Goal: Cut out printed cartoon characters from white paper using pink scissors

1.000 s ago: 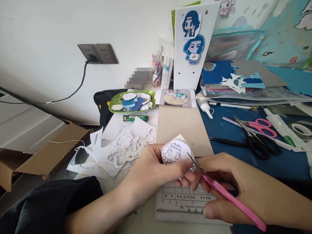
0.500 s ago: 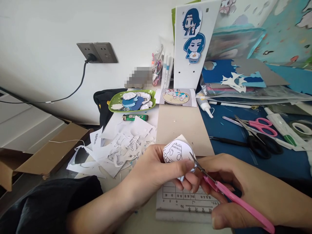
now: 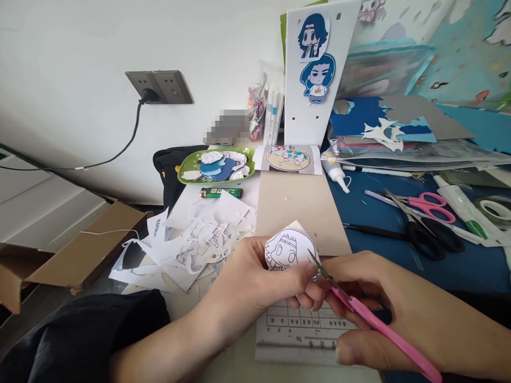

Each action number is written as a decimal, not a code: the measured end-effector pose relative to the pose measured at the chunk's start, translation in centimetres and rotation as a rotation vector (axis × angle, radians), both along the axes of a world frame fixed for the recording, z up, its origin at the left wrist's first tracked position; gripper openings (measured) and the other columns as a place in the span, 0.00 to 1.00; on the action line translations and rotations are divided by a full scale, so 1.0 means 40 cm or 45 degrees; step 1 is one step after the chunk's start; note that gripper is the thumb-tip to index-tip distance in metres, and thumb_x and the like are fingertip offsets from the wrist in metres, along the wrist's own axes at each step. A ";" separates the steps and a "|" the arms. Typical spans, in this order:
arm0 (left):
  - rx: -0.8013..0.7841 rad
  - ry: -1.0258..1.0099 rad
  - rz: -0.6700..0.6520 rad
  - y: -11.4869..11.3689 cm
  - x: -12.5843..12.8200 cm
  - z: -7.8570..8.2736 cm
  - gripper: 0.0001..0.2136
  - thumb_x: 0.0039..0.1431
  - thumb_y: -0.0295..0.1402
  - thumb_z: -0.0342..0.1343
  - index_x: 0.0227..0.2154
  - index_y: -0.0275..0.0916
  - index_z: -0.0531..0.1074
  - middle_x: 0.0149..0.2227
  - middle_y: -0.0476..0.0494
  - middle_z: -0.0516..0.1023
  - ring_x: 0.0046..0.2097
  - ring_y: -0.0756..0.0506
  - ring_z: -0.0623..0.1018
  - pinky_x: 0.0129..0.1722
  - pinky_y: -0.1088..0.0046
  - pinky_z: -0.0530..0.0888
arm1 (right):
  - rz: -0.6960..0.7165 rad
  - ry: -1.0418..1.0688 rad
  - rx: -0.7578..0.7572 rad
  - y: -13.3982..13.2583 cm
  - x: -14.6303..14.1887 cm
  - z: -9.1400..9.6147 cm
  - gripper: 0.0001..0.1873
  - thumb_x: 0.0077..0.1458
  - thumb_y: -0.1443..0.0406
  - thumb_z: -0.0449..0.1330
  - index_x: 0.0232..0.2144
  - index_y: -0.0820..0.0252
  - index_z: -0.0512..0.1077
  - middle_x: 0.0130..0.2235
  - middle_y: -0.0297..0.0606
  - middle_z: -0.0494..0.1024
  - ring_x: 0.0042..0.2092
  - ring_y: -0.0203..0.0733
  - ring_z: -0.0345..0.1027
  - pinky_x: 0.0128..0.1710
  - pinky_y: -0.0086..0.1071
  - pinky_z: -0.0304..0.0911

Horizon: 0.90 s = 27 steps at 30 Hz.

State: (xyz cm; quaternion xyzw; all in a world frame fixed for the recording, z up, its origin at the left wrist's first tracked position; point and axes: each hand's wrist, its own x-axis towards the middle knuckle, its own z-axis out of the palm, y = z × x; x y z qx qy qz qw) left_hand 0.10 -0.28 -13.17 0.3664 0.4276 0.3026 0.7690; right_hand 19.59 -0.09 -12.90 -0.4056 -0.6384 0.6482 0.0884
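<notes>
My left hand point(image 3: 259, 282) pinches a white paper cutout point(image 3: 288, 249) printed with a line-drawn cartoon head, thumb on its lower right edge. My right hand point(image 3: 383, 308) grips small pink-handled scissors point(image 3: 371, 324); their metal blades touch the cutout's right edge just beside my left thumb. Both hands hover over a ruled white block point(image 3: 299, 330) near the desk's front edge.
A heap of white paper scraps point(image 3: 191, 239) lies to the left, with a green lighter point(image 3: 221, 192) and a green tray point(image 3: 187, 178) of cut pieces behind it. A brown card point(image 3: 299, 205) is ahead. To the right lie black scissors point(image 3: 423, 236), pink scissors point(image 3: 427, 205) and glue bottles point(image 3: 335, 175).
The scissors and my right hand shifted slightly back and forth along the cutout's right edge; the cutout stays pinched in my left hand.
</notes>
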 end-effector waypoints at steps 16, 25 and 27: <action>0.119 -0.013 0.080 -0.007 0.001 -0.005 0.10 0.57 0.29 0.59 0.21 0.35 0.76 0.23 0.49 0.77 0.27 0.52 0.74 0.30 0.80 0.71 | -0.136 -0.053 0.179 -0.016 -0.033 -0.014 0.10 0.44 0.74 0.57 0.28 0.59 0.77 0.28 0.35 0.77 0.31 0.42 0.71 0.27 0.27 0.67; 0.171 0.023 0.090 -0.014 0.004 -0.009 0.11 0.57 0.30 0.57 0.20 0.35 0.75 0.22 0.48 0.75 0.28 0.50 0.73 0.33 0.76 0.70 | -0.159 -0.078 0.264 -0.021 -0.022 -0.044 0.08 0.47 0.72 0.58 0.27 0.60 0.77 0.27 0.34 0.75 0.28 0.39 0.69 0.26 0.27 0.65; 0.183 0.025 0.093 -0.015 0.005 -0.010 0.11 0.57 0.31 0.57 0.20 0.36 0.74 0.22 0.48 0.75 0.28 0.49 0.73 0.33 0.75 0.69 | -0.160 -0.107 0.270 -0.021 -0.021 -0.050 0.08 0.46 0.72 0.59 0.27 0.60 0.78 0.27 0.34 0.76 0.27 0.39 0.68 0.25 0.27 0.65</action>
